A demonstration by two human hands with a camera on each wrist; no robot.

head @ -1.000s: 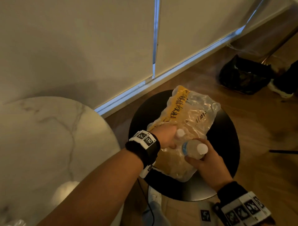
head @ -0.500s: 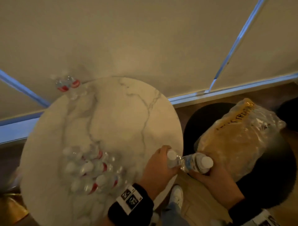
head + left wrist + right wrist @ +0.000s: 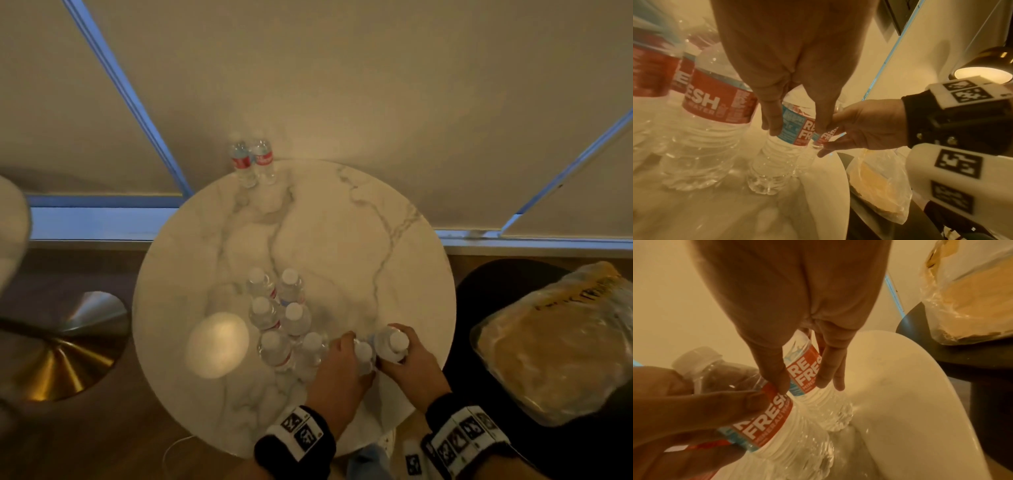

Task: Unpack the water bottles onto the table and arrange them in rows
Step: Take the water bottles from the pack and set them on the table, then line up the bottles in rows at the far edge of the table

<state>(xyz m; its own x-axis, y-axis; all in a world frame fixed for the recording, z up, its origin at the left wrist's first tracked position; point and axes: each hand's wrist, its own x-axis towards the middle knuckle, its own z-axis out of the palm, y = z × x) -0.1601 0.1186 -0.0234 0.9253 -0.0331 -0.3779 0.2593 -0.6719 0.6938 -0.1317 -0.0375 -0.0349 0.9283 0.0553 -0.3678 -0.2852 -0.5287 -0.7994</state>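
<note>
A round marble table [image 3: 342, 240] fills the middle of the head view, with a black stool [image 3: 513, 284] at its 3 o'clock edge and a brass lamp base [image 3: 61, 359] on the wooden floor at 9 o'clock. On the stool lies a crumpled plastic pack [image 3: 555, 349] with a tan cardboard tray showing through the wrap. On the table, toward 6 o'clock, 6 bottles [image 3: 281, 322] stand upright in 2 close columns of 3, white caps up, red and blue labels around their middles. Another 2 bottles [image 3: 253, 161] stand side by side at the 12 o'clock rim, well apart from the group. At about 5 o'clock both hands sit just beside the rows. The left hand [image 3: 337, 377] has thumb and fingers curled around the label of a left bottle [image 3: 789, 128], which stands upright just right of the nearest column; I cannot tell whether its base touches the marble. The right hand [image 3: 414, 368] wraps its thumb and fingers round the label of a right bottle [image 3: 805, 369], held upright and touching the left one, near the table's edge.
</note>
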